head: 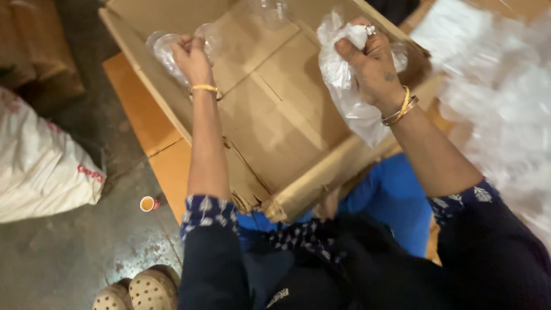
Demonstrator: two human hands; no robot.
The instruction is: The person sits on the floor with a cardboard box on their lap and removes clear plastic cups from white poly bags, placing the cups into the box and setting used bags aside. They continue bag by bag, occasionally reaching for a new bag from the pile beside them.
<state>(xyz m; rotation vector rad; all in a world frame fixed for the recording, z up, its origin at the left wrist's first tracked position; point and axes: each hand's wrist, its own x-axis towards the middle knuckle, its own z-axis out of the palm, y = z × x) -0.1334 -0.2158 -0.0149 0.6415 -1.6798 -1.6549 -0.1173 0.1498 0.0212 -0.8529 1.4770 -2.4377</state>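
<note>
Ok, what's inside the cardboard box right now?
The cardboard box shows mostly bare bottom flaps. The left hand holds clear plastic lids at its wall. The right hand and plastic bag cover the right corner.

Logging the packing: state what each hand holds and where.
Left hand pinches clear plastic cups at their edge; right hand clutches a clear plastic bag by its bunched top.

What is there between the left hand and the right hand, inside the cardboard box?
In the head view, only the bare brown floor of the cardboard box lies between the left hand, holding clear plastic cups, and the right hand, gripping a plastic bag.
</note>
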